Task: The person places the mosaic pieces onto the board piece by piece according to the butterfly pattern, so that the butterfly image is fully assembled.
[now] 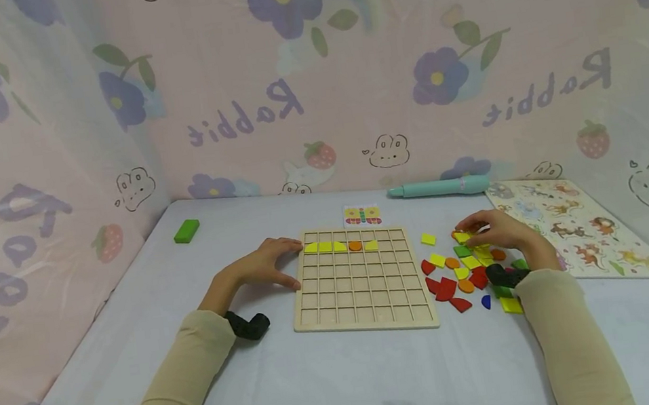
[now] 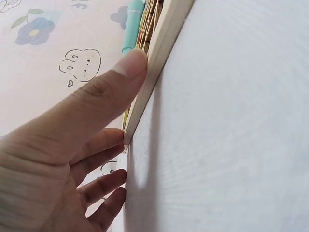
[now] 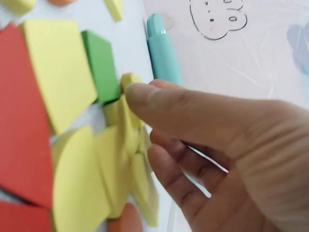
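Note:
A wooden grid board [image 1: 367, 328] lies flat in the middle, with several yellow pieces [image 1: 325, 247] and an orange disc [image 1: 355, 246] in one row near its far side. My left hand [image 1: 259, 268] rests at the board's left edge; in the left wrist view the thumb [image 2: 130, 65] touches the rim and the fingers are spread. To the right of the board, my right hand [image 1: 491, 228] reaches over a loose pile of coloured pieces. Its thumb and fingertips pinch a yellow piece [image 3: 127, 121], tilted up and blurred in the right wrist view.
Red pieces [image 1: 446, 288], a blue piece [image 1: 486, 302] and a green piece [image 3: 102, 65] lie in the pile. Behind the board is a small pattern card [image 1: 363, 215]. Farther out are a teal pen [image 1: 439, 188], an animal-picture board [image 1: 593, 229] and a green block [image 1: 187, 231].

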`<action>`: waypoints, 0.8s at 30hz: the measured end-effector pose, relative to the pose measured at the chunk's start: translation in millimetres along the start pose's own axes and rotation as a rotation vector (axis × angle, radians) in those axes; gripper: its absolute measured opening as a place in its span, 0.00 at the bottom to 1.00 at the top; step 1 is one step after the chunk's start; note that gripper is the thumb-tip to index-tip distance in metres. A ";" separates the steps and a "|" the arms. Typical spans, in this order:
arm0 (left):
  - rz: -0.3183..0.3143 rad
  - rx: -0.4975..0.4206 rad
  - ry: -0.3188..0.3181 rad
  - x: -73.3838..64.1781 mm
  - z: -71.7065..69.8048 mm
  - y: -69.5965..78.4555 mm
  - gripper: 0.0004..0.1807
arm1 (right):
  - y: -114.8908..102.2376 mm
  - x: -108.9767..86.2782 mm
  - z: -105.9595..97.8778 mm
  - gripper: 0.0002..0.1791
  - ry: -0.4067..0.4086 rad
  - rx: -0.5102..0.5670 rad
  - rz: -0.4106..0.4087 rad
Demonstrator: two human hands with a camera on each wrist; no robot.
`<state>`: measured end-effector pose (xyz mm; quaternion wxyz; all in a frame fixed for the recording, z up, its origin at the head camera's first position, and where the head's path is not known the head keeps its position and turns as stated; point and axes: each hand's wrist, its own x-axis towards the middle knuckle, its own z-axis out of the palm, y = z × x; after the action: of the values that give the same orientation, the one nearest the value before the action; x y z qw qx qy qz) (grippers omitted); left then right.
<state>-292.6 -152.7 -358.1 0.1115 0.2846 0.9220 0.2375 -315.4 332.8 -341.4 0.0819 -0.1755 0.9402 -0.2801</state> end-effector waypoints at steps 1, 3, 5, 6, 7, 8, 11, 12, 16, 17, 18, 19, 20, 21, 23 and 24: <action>0.002 0.000 0.000 -0.4 -0.2 0.6 0.46 | 1.4 0.2 0.8 0.20 -0.003 0.001 0.008; 0.005 -0.004 0.001 -1.2 -0.6 1.3 0.46 | 3.9 0.9 2.1 0.19 -0.007 0.008 0.024; 0.007 -0.010 0.001 -1.6 -0.6 1.6 0.46 | 5.9 2.1 3.1 0.18 -0.004 0.011 0.033; 0.010 -0.010 0.002 -1.5 -0.5 1.7 0.47 | 6.6 2.5 3.5 0.18 0.000 0.007 0.038; 0.014 -0.009 0.004 -1.3 -0.2 1.5 0.47 | 6.7 2.6 3.8 0.18 0.004 0.005 0.045; 0.008 -0.012 0.002 -1.2 -0.1 1.6 0.46 | 6.9 2.9 3.9 0.19 0.009 0.005 0.052; -0.004 -0.016 -0.002 -1.2 0.1 1.8 0.46 | 5.3 3.5 3.9 0.20 0.023 0.012 0.069; -0.004 -0.017 -0.002 -1.4 0.2 2.1 0.46 | 4.0 3.8 4.0 0.21 0.025 0.024 0.075; 0.001 -0.024 -0.003 -2.1 -0.3 3.1 0.46 | -6.0 7.1 5.6 0.23 0.050 0.065 0.057; 0.000 -0.023 -0.005 -2.2 -0.5 3.3 0.46 | -10.3 8.5 6.5 0.24 0.057 0.081 0.044; 0.002 -0.023 -0.004 -2.2 -0.6 3.3 0.46 | -15.4 10.2 7.6 0.24 0.063 0.096 0.029; -0.005 -0.023 -0.006 -2.1 -0.6 3.2 0.47 | -20.9 12.3 9.0 0.24 0.072 0.105 0.012; -0.011 -0.024 -0.008 -1.8 -0.6 2.8 0.47 | -27.5 14.6 10.5 0.23 0.078 0.114 -0.005; -0.013 -0.021 -0.009 -1.6 -0.5 2.6 0.46 | -33.7 17.5 12.3 0.23 0.080 0.124 -0.013; -0.020 -0.021 -0.009 -0.9 -0.2 2.2 0.46 | -46.1 24.1 16.8 0.22 0.080 0.137 -0.049; -0.018 -0.023 -0.008 -0.8 -0.2 2.4 0.46 | -51.9 27.8 19.2 0.22 0.078 0.135 -0.064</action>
<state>-290.9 -151.4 -356.7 0.1206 0.2760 0.9213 0.2458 -321.5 272.2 -330.1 0.0480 -0.1885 0.9156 -0.3520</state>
